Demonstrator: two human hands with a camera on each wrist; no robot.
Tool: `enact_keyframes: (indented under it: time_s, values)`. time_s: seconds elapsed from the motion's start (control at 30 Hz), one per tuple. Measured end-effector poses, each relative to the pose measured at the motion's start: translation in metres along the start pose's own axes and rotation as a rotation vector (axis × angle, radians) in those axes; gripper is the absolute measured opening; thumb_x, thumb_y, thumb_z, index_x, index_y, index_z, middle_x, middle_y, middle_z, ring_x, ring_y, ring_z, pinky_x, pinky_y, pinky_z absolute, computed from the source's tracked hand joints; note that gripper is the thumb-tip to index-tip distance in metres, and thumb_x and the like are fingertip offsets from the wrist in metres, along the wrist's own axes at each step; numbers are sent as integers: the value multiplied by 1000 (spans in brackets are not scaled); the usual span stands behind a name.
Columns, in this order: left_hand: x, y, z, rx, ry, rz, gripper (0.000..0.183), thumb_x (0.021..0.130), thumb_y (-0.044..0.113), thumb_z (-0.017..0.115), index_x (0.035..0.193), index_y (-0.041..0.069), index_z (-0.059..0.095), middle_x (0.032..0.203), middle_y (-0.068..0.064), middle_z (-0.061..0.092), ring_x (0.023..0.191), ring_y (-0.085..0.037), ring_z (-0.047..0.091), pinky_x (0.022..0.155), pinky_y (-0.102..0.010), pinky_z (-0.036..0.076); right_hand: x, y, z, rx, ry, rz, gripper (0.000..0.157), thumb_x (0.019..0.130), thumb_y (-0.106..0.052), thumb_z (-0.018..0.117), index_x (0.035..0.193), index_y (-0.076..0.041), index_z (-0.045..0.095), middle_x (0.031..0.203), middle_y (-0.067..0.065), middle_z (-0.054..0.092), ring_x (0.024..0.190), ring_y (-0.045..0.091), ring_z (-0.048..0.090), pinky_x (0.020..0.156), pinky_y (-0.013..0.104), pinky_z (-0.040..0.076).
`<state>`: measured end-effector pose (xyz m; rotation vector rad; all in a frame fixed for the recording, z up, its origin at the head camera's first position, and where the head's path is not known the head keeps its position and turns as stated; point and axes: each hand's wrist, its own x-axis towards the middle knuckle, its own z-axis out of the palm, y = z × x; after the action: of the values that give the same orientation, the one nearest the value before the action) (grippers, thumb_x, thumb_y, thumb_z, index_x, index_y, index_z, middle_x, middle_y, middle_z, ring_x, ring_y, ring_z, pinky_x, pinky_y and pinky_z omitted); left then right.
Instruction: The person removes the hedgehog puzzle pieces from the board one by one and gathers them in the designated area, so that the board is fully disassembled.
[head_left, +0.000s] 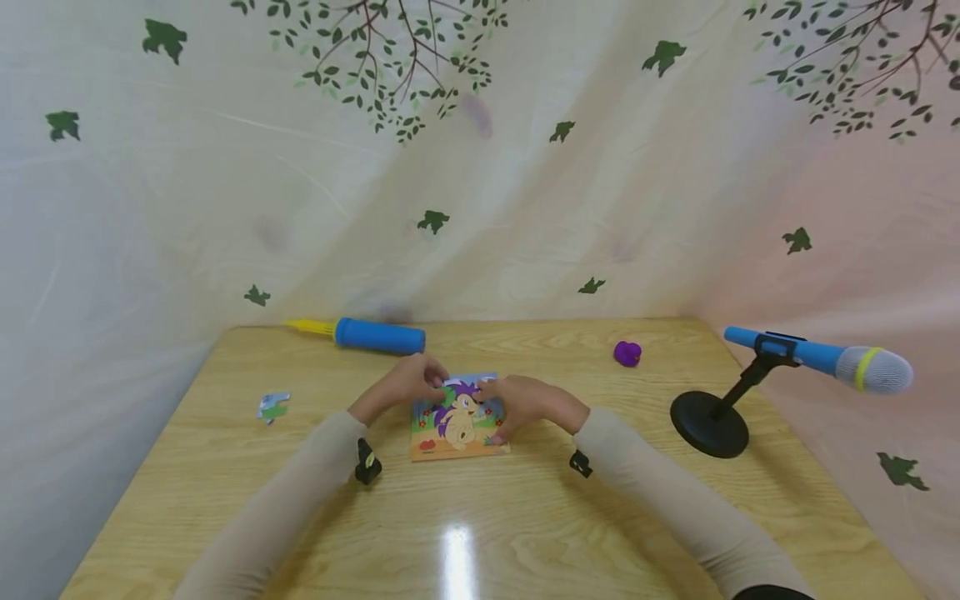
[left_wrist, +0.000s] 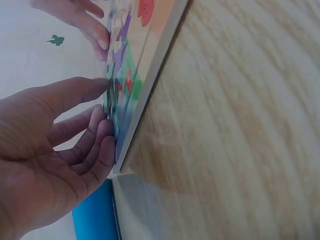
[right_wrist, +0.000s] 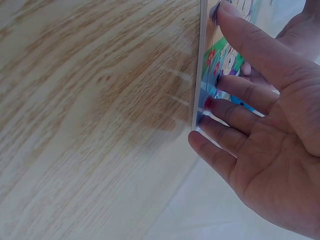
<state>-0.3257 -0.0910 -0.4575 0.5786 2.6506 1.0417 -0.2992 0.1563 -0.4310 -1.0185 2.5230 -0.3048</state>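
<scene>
A jigsaw puzzle (head_left: 457, 429) with a purple-haired hedgehog picture lies flat in its thin frame on the table. My left hand (head_left: 408, 382) is over its upper left; thumb and curled fingers pinch a greenish puzzle piece (left_wrist: 112, 95) close over the picture. From the other side, my right hand (head_left: 525, 404) spreads its fingers across the puzzle's right part. In the right wrist view, the right thumb (right_wrist: 240, 25) rests on the picture near one edge, and the fingertips touch the picture towards the corner.
Loose puzzle pieces (head_left: 272, 407) lie to the left. Behind the puzzle is a blue hand pump (head_left: 380, 336) with a yellow nozzle. A small purple toy (head_left: 627, 353) sits at the back right, and a blue microphone (head_left: 821, 357) on a black stand (head_left: 708, 423) stands at the right.
</scene>
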Motion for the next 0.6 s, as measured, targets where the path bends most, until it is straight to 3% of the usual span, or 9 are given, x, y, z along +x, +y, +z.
enact_keyframes:
  time_s: [0.6]
  values:
    - [8,-7,-3,-85,-9,14,27,84,6,82,109,-2,72,99,-12,73,90,-19,69,84,-32,59,1,0,-1,-16,-8,0,79,82,-32,87,148,-6,52,161,19,37,146,38,42,118,48,38]
